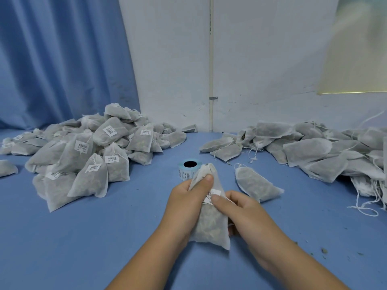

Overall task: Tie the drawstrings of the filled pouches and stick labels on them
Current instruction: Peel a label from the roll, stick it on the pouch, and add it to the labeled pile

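A: Left hand (189, 197) is pinching the gathered neck of the pouch (210, 222), thumb over the bunched top, and the right hand (236, 208) has its thumb pressed flat on the label (213, 194), fingers wrapped behind. Pouch stands on its base on the blue table (104, 237), dead centre between the hands

B: So this one looks cinched shut and the sticker is being smoothed on, I'd say nearly finished?

A: That's my read. Label roll (186, 169) sits at twelve o'clock, just behind the pouch. At two o'clock, a single unlabelled pouch (256, 184) lies near, probably next in line

B: And the heaps?

A: Labelled pile (88, 151) out at ten o'clock, a big one. Unlabelled pile (320, 149) at two to three o'clock, also big, loose strings (365, 207) trailing off its near edge. Plenty left. Nothing blocks the hands, though those strings could tangle a grab
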